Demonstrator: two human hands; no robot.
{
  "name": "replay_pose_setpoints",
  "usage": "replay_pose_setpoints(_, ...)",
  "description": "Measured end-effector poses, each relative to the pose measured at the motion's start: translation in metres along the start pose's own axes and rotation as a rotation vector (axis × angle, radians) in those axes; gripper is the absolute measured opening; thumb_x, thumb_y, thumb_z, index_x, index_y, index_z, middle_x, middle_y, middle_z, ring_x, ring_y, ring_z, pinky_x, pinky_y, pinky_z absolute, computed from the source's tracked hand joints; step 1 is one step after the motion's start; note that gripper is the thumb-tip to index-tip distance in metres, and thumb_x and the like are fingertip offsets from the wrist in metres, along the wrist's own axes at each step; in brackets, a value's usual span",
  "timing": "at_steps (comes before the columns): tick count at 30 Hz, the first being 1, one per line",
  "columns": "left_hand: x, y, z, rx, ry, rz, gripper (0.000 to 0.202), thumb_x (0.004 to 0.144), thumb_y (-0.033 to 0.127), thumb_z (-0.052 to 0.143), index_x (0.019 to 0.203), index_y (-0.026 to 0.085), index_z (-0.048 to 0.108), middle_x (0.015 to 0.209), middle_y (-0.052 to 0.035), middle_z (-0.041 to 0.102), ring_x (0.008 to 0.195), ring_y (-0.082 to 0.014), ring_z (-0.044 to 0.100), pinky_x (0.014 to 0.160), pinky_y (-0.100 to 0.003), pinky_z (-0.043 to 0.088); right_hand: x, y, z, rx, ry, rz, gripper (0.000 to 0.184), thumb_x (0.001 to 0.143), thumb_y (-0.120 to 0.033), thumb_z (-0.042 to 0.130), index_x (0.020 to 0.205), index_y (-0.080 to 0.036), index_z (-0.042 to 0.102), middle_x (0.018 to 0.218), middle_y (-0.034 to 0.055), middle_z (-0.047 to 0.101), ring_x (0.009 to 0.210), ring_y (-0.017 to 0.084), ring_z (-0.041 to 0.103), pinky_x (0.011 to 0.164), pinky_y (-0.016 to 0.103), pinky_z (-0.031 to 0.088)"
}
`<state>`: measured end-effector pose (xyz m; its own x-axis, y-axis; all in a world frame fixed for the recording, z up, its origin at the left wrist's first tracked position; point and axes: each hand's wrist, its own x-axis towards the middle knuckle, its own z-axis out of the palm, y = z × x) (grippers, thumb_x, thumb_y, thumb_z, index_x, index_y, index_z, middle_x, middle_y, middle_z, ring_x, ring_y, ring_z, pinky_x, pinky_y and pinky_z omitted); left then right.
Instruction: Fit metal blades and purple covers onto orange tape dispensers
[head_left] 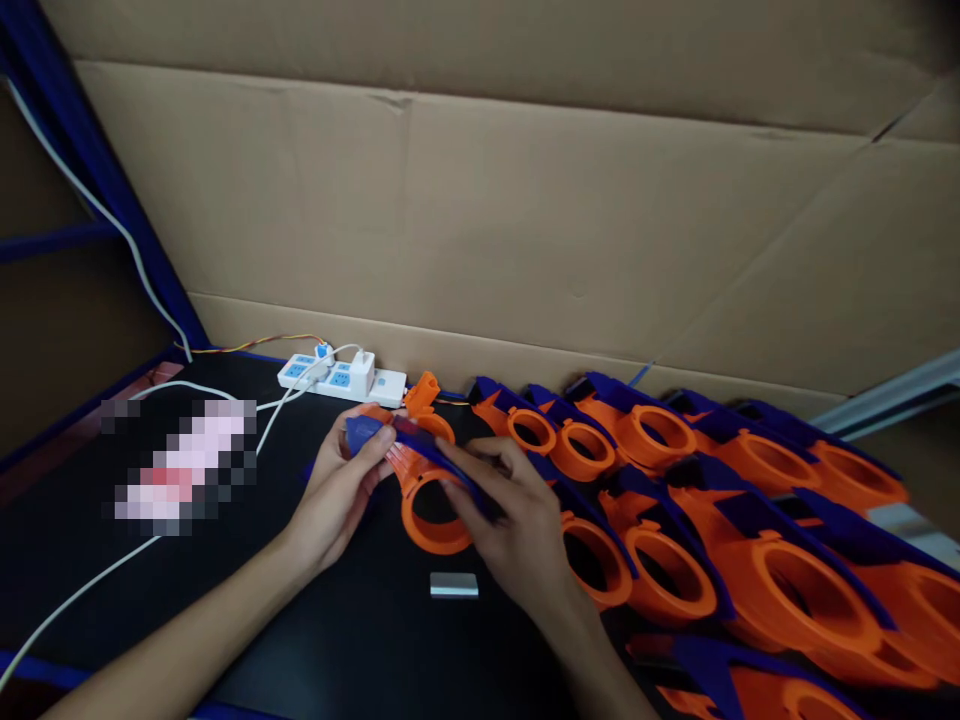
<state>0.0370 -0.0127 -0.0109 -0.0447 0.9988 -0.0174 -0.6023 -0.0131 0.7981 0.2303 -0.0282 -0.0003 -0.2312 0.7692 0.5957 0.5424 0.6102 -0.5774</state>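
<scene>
My left hand (339, 490) and my right hand (517, 520) both hold one orange plastic ring part with a blue piece (420, 480) just above the black table (352, 630). The left fingers pinch the blue end at its left. The right fingers press along the blue strip over the orange ring. Behind it lies a small orange clip (422, 392).
Several finished orange-and-blue ring parts (675, 520) are laid in overlapping rows at the right. A white power strip (341, 378) with plugs and white cables sits at the back left. A small grey block (454, 585) lies near me. A cardboard wall (525, 220) stands behind.
</scene>
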Motion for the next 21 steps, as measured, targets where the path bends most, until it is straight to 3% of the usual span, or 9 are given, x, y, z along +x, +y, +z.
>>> replay_pose_setpoints(4,0.003,-0.002,-0.003,0.112,-0.026,0.042,0.049,0.077,0.032,0.084,0.122,0.022,0.065,0.127,-0.0075,0.068,0.123,-0.0248,0.061,0.103,-0.040,0.051,0.007,0.019,-0.008,-0.052,0.277,0.180,0.028,0.092,-0.031,0.068,0.119,-0.028,0.075,0.097,0.0034,0.066,0.087,0.018,0.064,0.078,0.033,0.053)
replay_pose_setpoints(6,0.005,-0.003,-0.006,0.234,-0.029,0.067,0.048,0.080,0.033,0.082,0.124,0.024,0.066,0.129,-0.0069,0.067,0.125,-0.0241,0.059,0.104,-0.039,0.048,0.011,0.030,-0.013,-0.138,0.339,0.239,0.027,0.091,-0.033,0.067,0.115,-0.024,0.077,0.097,0.0048,0.068,0.087,0.020,0.065,0.083,0.035,0.053)
replay_pose_setpoints(11,0.005,-0.008,-0.012,0.652,-0.218,0.106,0.022,0.090,0.031,0.068,0.110,0.023,0.074,0.102,-0.0050,0.072,0.096,-0.0202,0.065,0.086,-0.036,0.049,0.018,0.051,-0.011,-0.463,0.229,0.337,0.032,0.095,-0.031,0.058,0.117,-0.016,0.075,0.102,0.0104,0.069,0.086,0.023,0.066,0.084,0.039,0.053)
replay_pose_setpoints(15,0.003,-0.011,-0.012,0.884,-0.306,0.223,0.020,0.089,0.022,0.064,0.106,0.027,0.073,0.113,-0.0045,0.070,0.102,-0.0219,0.064,0.077,-0.034,0.048,0.021,0.059,0.000,-0.612,0.094,0.388,0.034,0.095,-0.026,0.054,0.123,-0.015,0.071,0.110,0.0123,0.069,0.094,0.026,0.068,0.088,0.039,0.053)
replay_pose_setpoints(21,0.005,-0.014,-0.017,1.077,-0.339,0.307,0.035,0.087,0.018,0.063,0.120,0.030,0.068,0.129,-0.0053,0.065,0.108,-0.0231,0.062,0.071,-0.033,0.052,0.021,0.056,0.005,-0.658,0.030,0.416,0.039,0.097,-0.017,0.046,0.131,-0.016,0.065,0.118,0.0141,0.069,0.097,0.026,0.070,0.086,0.036,0.053)
